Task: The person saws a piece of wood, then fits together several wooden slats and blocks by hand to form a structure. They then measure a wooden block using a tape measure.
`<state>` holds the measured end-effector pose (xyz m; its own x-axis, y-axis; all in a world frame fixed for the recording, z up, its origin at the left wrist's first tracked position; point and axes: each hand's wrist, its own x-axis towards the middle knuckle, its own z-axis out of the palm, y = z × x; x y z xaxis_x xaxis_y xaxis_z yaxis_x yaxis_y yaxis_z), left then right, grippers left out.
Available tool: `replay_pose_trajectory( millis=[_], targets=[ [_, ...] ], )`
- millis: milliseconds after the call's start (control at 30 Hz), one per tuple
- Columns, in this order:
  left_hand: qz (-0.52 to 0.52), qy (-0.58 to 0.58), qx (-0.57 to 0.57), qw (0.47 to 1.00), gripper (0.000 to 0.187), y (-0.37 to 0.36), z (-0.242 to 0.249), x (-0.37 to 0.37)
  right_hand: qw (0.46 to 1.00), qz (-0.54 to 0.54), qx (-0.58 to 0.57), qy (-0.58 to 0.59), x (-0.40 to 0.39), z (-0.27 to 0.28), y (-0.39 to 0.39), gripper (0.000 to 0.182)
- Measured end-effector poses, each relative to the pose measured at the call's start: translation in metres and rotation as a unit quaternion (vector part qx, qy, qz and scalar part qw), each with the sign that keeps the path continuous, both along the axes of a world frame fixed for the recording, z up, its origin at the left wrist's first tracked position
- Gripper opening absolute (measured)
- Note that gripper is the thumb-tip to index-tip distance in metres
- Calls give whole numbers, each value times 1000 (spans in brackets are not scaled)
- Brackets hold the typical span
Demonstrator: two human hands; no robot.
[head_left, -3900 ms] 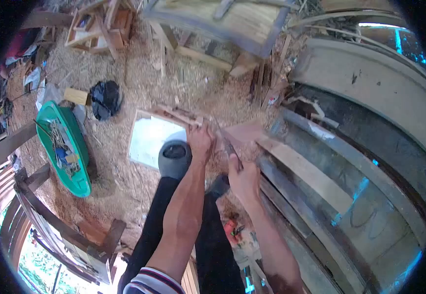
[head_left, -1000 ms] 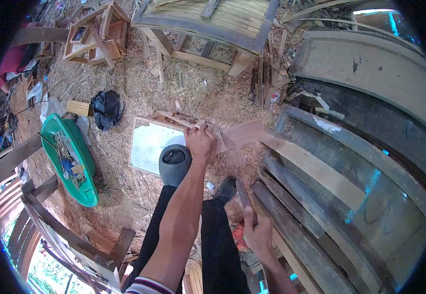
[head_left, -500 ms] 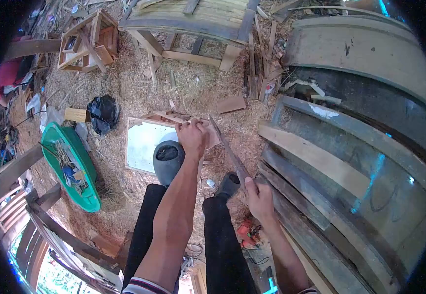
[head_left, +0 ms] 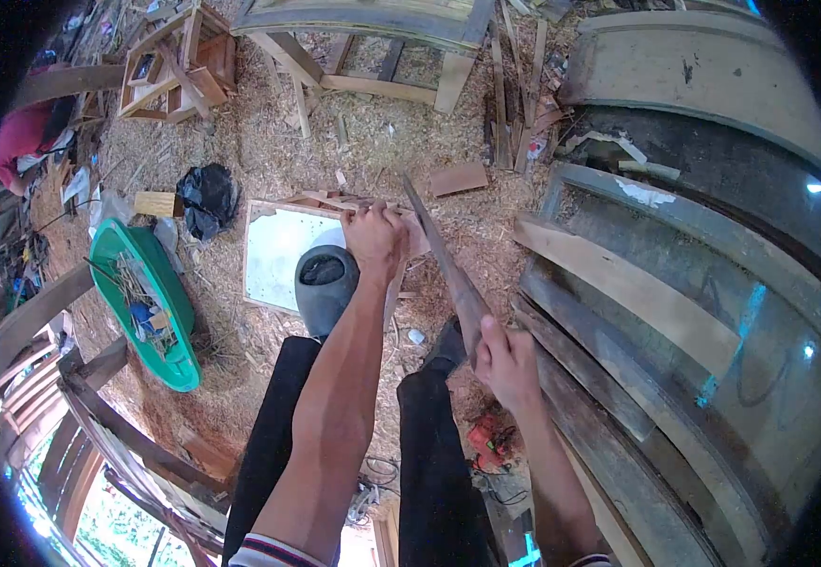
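Offcut [head_left: 459, 179] now lies apart from bd [head_left: 417, 233], on floor [head_left: 382, 156]; L hand [head_left: 374, 236] grips bd beside white panel [head_left: 273, 250]. R hand [head_left: 507, 364] clasps saw [head_left: 441, 238] at wide end; prob. light, springy, best held there.

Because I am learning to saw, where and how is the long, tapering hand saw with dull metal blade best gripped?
I would grip the hand saw by its wide near end, from the person's side: the right hand grips there, and the blade narrows away to its tip.
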<state>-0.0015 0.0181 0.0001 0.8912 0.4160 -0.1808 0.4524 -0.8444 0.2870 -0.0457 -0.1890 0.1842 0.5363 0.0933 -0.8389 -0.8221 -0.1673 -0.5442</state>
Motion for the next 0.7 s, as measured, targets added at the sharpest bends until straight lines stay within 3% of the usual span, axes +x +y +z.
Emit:
replay_pose_trajectory(
  millis=[67,167,233,333,467,567,633,700],
  targets=[
    [2,-6,3,1000,31,-4,0,-2,998,47,-42,-6,-21,24,-17,52],
    [-8,24,6,1000,31,1,2,-1,997,68,-33,-22,-26,16,-20,54],
    [-7,1,18,1000,25,-3,1,-1,978,165,-95,-83,8,-13,1,55],
    [4,6,-1,1000,24,-2,-3,0,966,202,-106,-122,29,-51,18,56],
    [8,7,-6,1000,24,-2,-3,-1,962,222,-108,-115,-13,-17,-19,57],
    [17,2,-7,1000,26,-6,0,-1,978,183,-95,-43,-35,-33,-35,58],
    [-3,-22,0,1000,28,-2,0,0,944,235,-203,-109,-8,-59,-5,59],
    [-3,-28,10,1000,27,2,-8,1,967,162,-167,-103,10,-85,11,56]
  ],
)
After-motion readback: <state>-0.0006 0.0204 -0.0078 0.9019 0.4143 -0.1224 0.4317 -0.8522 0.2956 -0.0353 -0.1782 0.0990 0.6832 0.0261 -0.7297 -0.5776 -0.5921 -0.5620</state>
